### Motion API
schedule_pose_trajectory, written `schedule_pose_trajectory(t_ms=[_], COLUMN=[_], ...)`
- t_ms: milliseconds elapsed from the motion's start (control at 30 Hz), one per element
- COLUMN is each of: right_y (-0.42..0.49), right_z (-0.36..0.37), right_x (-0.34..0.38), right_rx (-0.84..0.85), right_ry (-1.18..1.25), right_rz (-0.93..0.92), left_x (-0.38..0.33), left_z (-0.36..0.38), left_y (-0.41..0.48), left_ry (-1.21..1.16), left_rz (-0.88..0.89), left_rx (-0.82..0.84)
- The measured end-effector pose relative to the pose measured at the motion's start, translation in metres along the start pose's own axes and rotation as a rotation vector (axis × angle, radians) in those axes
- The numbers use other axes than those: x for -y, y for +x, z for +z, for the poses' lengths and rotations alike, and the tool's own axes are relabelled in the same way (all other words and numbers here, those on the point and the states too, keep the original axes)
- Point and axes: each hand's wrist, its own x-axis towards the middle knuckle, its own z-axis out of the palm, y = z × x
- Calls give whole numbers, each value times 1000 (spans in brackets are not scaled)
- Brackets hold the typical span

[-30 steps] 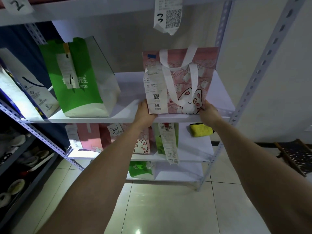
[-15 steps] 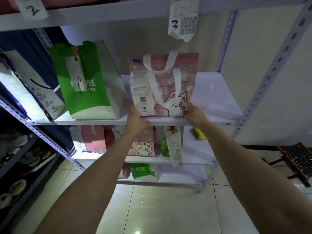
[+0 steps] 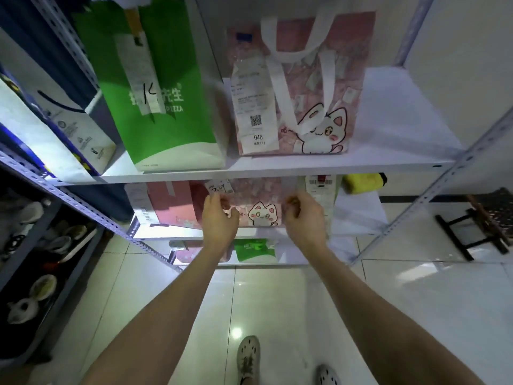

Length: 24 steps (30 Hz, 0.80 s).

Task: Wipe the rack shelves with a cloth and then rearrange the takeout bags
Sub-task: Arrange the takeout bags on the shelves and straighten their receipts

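Observation:
A pink cat takeout bag point(image 3: 305, 87) with a white receipt stands on the upper white shelf point(image 3: 388, 134), close beside a green pizza bag point(image 3: 166, 120). One shelf down sits a smaller pink cat bag point(image 3: 261, 209). My left hand point(image 3: 220, 218) is curled on its left edge and my right hand point(image 3: 304, 218) on its right edge. A yellow cloth point(image 3: 363, 183) lies at the right of that lower shelf point(image 3: 358, 218), apart from both hands.
A plain pink bag point(image 3: 172, 204) stands left of the small cat bag. A white and blue bag point(image 3: 69, 126) leans at the upper left. A green bag point(image 3: 254, 248) sits on the bottom shelf. A dark rack with dishes point(image 3: 41, 245) is at left, a stool point(image 3: 485, 218) at right.
Both hands let go of the upper pink cat bag after sliding it left toward the green bag, then dropped to the smaller cat bag one shelf down.

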Motion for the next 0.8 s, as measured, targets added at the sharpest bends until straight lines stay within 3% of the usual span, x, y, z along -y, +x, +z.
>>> schedule_pose_trajectory(t_ms=[67,133,333,467,600,700,800], right_y=[-7,1,10,36,30,-11,-60], right_z=[40,69,132,157,161,142,112], right_x=[-16,-29,-95,-130,-133,-122,-107], right_rx=[260,339,259,341,312,259,318], right_ry=[-96,-158,-277,-169,-162,-87,-47], right_rz=[50,160,422,544,501,455,446], left_x=[29,55,128,166,179,170,157], left_z=[3,9,49,70,67,44,21], left_y=[15,33,68,91,86,43,-15], left_ry=[26,5,-51,-117,-118,-131,-86], left_rz=[-133,-253,-412,-430,-353,-327,-319], left_rx=[139,240,360,347,294,248,247])
